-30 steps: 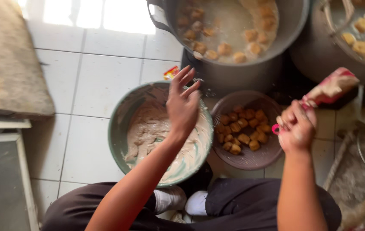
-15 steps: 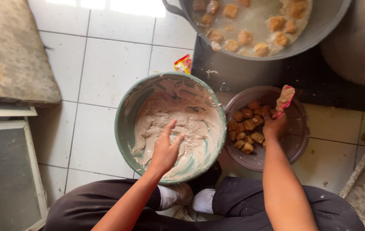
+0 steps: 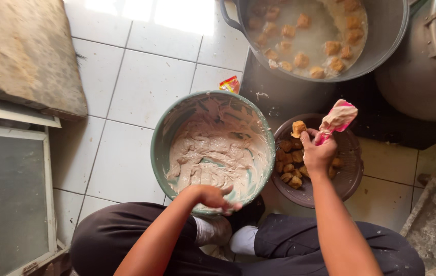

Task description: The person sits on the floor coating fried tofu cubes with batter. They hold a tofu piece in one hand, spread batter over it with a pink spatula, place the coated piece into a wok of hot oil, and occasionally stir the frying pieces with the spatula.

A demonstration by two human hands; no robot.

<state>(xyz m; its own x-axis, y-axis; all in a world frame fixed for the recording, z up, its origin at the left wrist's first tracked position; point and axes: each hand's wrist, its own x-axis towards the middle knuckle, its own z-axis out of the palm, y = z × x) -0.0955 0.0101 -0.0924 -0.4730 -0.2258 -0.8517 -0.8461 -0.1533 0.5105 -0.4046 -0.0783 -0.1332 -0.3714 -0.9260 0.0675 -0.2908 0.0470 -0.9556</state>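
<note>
Far left: a worn wooden board (image 3: 24, 56) lies on the white tiled floor (image 3: 136, 87), with a framed dark panel (image 3: 8, 194) below it along the left edge. Center-left: a green bowl (image 3: 163, 134) sits on the tiles, its inside smeared with pale batter (image 3: 213, 153). The left hand (image 3: 210, 197) is at the bowl's near rim, fingers curled onto the edge and coated in batter, gripping the rim; nothing else in it. A small red-and-yellow packet (image 3: 230, 84) lies on the floor just behind the bowl. Bottom center: the person's dark trousers and white socks, feet just under the bowl. Right of the bowl, touching it or nearly so, a brown plastic basket (image 3: 348, 179) holds fried tofu pieces (image 3: 289, 171). The right hand (image 3: 319, 151) is above the basket, clenched around a pink-and-white tool handle (image 3: 336, 120) that sticks up to the right, while its fingertips pinch one tofu piece (image 3: 298, 128) lifted clear of the pile. Top center-right: a big metal pan (image 3: 386, 41) with tofu floating in cloudy liquid, standing on a dark mat (image 3: 381, 112). Far right: another large metal pot (image 3: 417, 87), partly cut off.
</note>
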